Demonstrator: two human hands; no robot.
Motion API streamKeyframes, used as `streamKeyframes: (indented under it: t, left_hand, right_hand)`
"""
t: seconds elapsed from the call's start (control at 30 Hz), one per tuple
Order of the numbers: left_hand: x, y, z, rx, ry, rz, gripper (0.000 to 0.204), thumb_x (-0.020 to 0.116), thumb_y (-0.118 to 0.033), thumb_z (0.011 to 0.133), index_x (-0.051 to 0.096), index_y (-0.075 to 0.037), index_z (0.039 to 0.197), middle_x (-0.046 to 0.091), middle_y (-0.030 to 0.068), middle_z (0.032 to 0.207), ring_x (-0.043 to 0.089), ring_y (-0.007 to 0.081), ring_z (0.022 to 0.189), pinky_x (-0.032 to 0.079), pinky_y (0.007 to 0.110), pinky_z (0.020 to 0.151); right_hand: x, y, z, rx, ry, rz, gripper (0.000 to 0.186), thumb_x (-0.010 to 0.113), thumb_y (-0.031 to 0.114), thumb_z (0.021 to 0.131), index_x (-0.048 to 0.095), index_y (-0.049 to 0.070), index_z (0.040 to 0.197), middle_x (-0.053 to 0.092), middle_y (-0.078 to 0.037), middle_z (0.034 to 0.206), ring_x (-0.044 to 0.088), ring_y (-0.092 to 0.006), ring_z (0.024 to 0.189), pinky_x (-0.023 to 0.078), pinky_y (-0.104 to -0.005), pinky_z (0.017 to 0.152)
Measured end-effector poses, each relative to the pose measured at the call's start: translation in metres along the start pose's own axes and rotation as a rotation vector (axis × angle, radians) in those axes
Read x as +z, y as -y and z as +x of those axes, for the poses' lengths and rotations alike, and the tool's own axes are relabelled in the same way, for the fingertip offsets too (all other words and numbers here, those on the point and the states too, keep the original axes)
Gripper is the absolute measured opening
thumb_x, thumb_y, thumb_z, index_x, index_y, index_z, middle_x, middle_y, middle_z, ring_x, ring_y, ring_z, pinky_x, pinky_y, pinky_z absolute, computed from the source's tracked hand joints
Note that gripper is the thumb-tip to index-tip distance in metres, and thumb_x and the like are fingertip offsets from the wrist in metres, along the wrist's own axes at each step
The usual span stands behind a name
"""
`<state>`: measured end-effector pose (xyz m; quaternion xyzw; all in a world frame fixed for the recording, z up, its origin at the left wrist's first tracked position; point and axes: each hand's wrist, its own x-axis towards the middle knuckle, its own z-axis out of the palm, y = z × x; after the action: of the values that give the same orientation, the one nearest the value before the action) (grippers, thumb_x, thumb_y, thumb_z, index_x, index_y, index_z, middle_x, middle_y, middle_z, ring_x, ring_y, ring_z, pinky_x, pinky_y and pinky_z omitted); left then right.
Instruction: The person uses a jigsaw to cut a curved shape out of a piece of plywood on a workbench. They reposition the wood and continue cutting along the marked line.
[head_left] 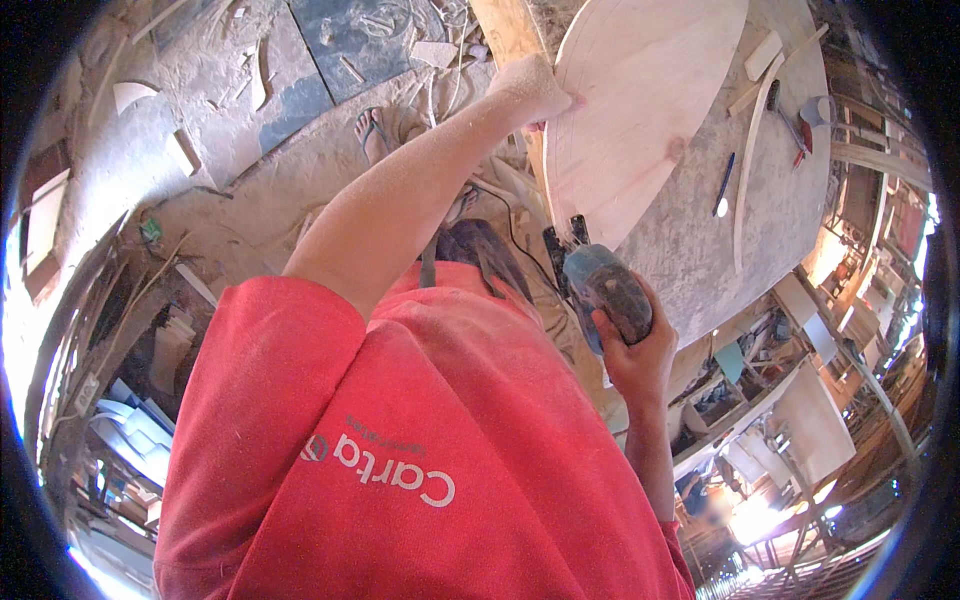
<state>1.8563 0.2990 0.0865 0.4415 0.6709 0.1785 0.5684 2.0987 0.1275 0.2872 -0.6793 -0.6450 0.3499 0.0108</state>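
A pale, rounded plywood panel (640, 95) lies on the dusty workbench (700, 250), overhanging its near edge. It is steadied at that edge by the left hand (530, 90), which is dusted with sawdust and pressed flat; whether the fingers curl round the edge cannot be told. A dusty electric sander (605, 290) is gripped firmly in the right hand (635, 350), fingers closed round its body, just off the panel's near rim. Sanding of the edge appears to be in hand; next, the tool would need to be brought squarely against the rim.
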Motion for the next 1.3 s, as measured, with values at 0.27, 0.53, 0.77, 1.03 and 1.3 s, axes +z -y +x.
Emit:
streamKeyframes:
  t: [0.27,0.53,0.77,1.03,1.3]
  left_hand:
    - [0.007,0.006,0.009,0.003,-0.004,-0.037,0.052,0.084,-0.045,0.087,0.078,0.004,0.103,0.076,0.0134,0.076,0.076,0.0184,0.063,0.063,0.030,0.057]
    - [0.004,0.002,0.002,0.036,-0.030,-0.034,0.054,0.083,-0.048,0.087,0.077,0.005,0.096,0.075,0.0114,0.070,0.075,0.0174,0.059,0.063,0.029,0.057]
    - [0.000,-0.001,-0.003,0.046,-0.018,0.002,0.050,0.080,-0.047,0.089,0.077,0.003,0.092,0.073,0.0096,0.065,0.075,0.0182,0.059,0.061,0.031,0.058]
    - [0.009,0.008,0.006,0.073,-0.061,0.038,0.052,0.078,-0.051,0.089,0.076,0.000,0.080,0.070,0.0067,0.060,0.073,0.0182,0.056,0.060,0.033,0.063]
    - [0.005,0.004,0.004,0.046,-0.031,0.068,0.055,0.078,-0.054,0.089,0.077,0.000,0.080,0.072,0.0084,0.063,0.074,0.0192,0.061,0.060,0.034,0.064]
  right_hand:
    - [0.003,-0.002,0.001,0.010,-0.008,0.035,0.060,0.085,0.016,0.084,0.063,0.003,0.138,0.077,-0.021,0.115,0.075,-0.0314,0.113,0.058,-0.0401,0.095]
    - [0.004,-0.004,0.002,0.010,-0.021,0.041,0.059,0.084,0.016,0.085,0.064,0.003,0.138,0.077,-0.022,0.115,0.075,-0.0319,0.113,0.057,-0.0409,0.097]
    - [0.005,-0.003,0.003,0.030,-0.023,0.074,0.059,0.085,0.014,0.084,0.064,0.003,0.138,0.077,-0.022,0.115,0.075,-0.0304,0.113,0.057,-0.0402,0.097]
    - [0.008,-0.003,0.003,0.015,-0.036,0.082,0.059,0.085,0.014,0.084,0.064,0.001,0.137,0.077,-0.022,0.115,0.075,-0.0294,0.113,0.056,-0.0392,0.097]
    - [0.008,-0.002,0.005,0.016,-0.035,0.100,0.059,0.085,0.014,0.084,0.063,-0.002,0.137,0.077,-0.022,0.115,0.075,-0.0282,0.113,0.056,-0.0388,0.098]
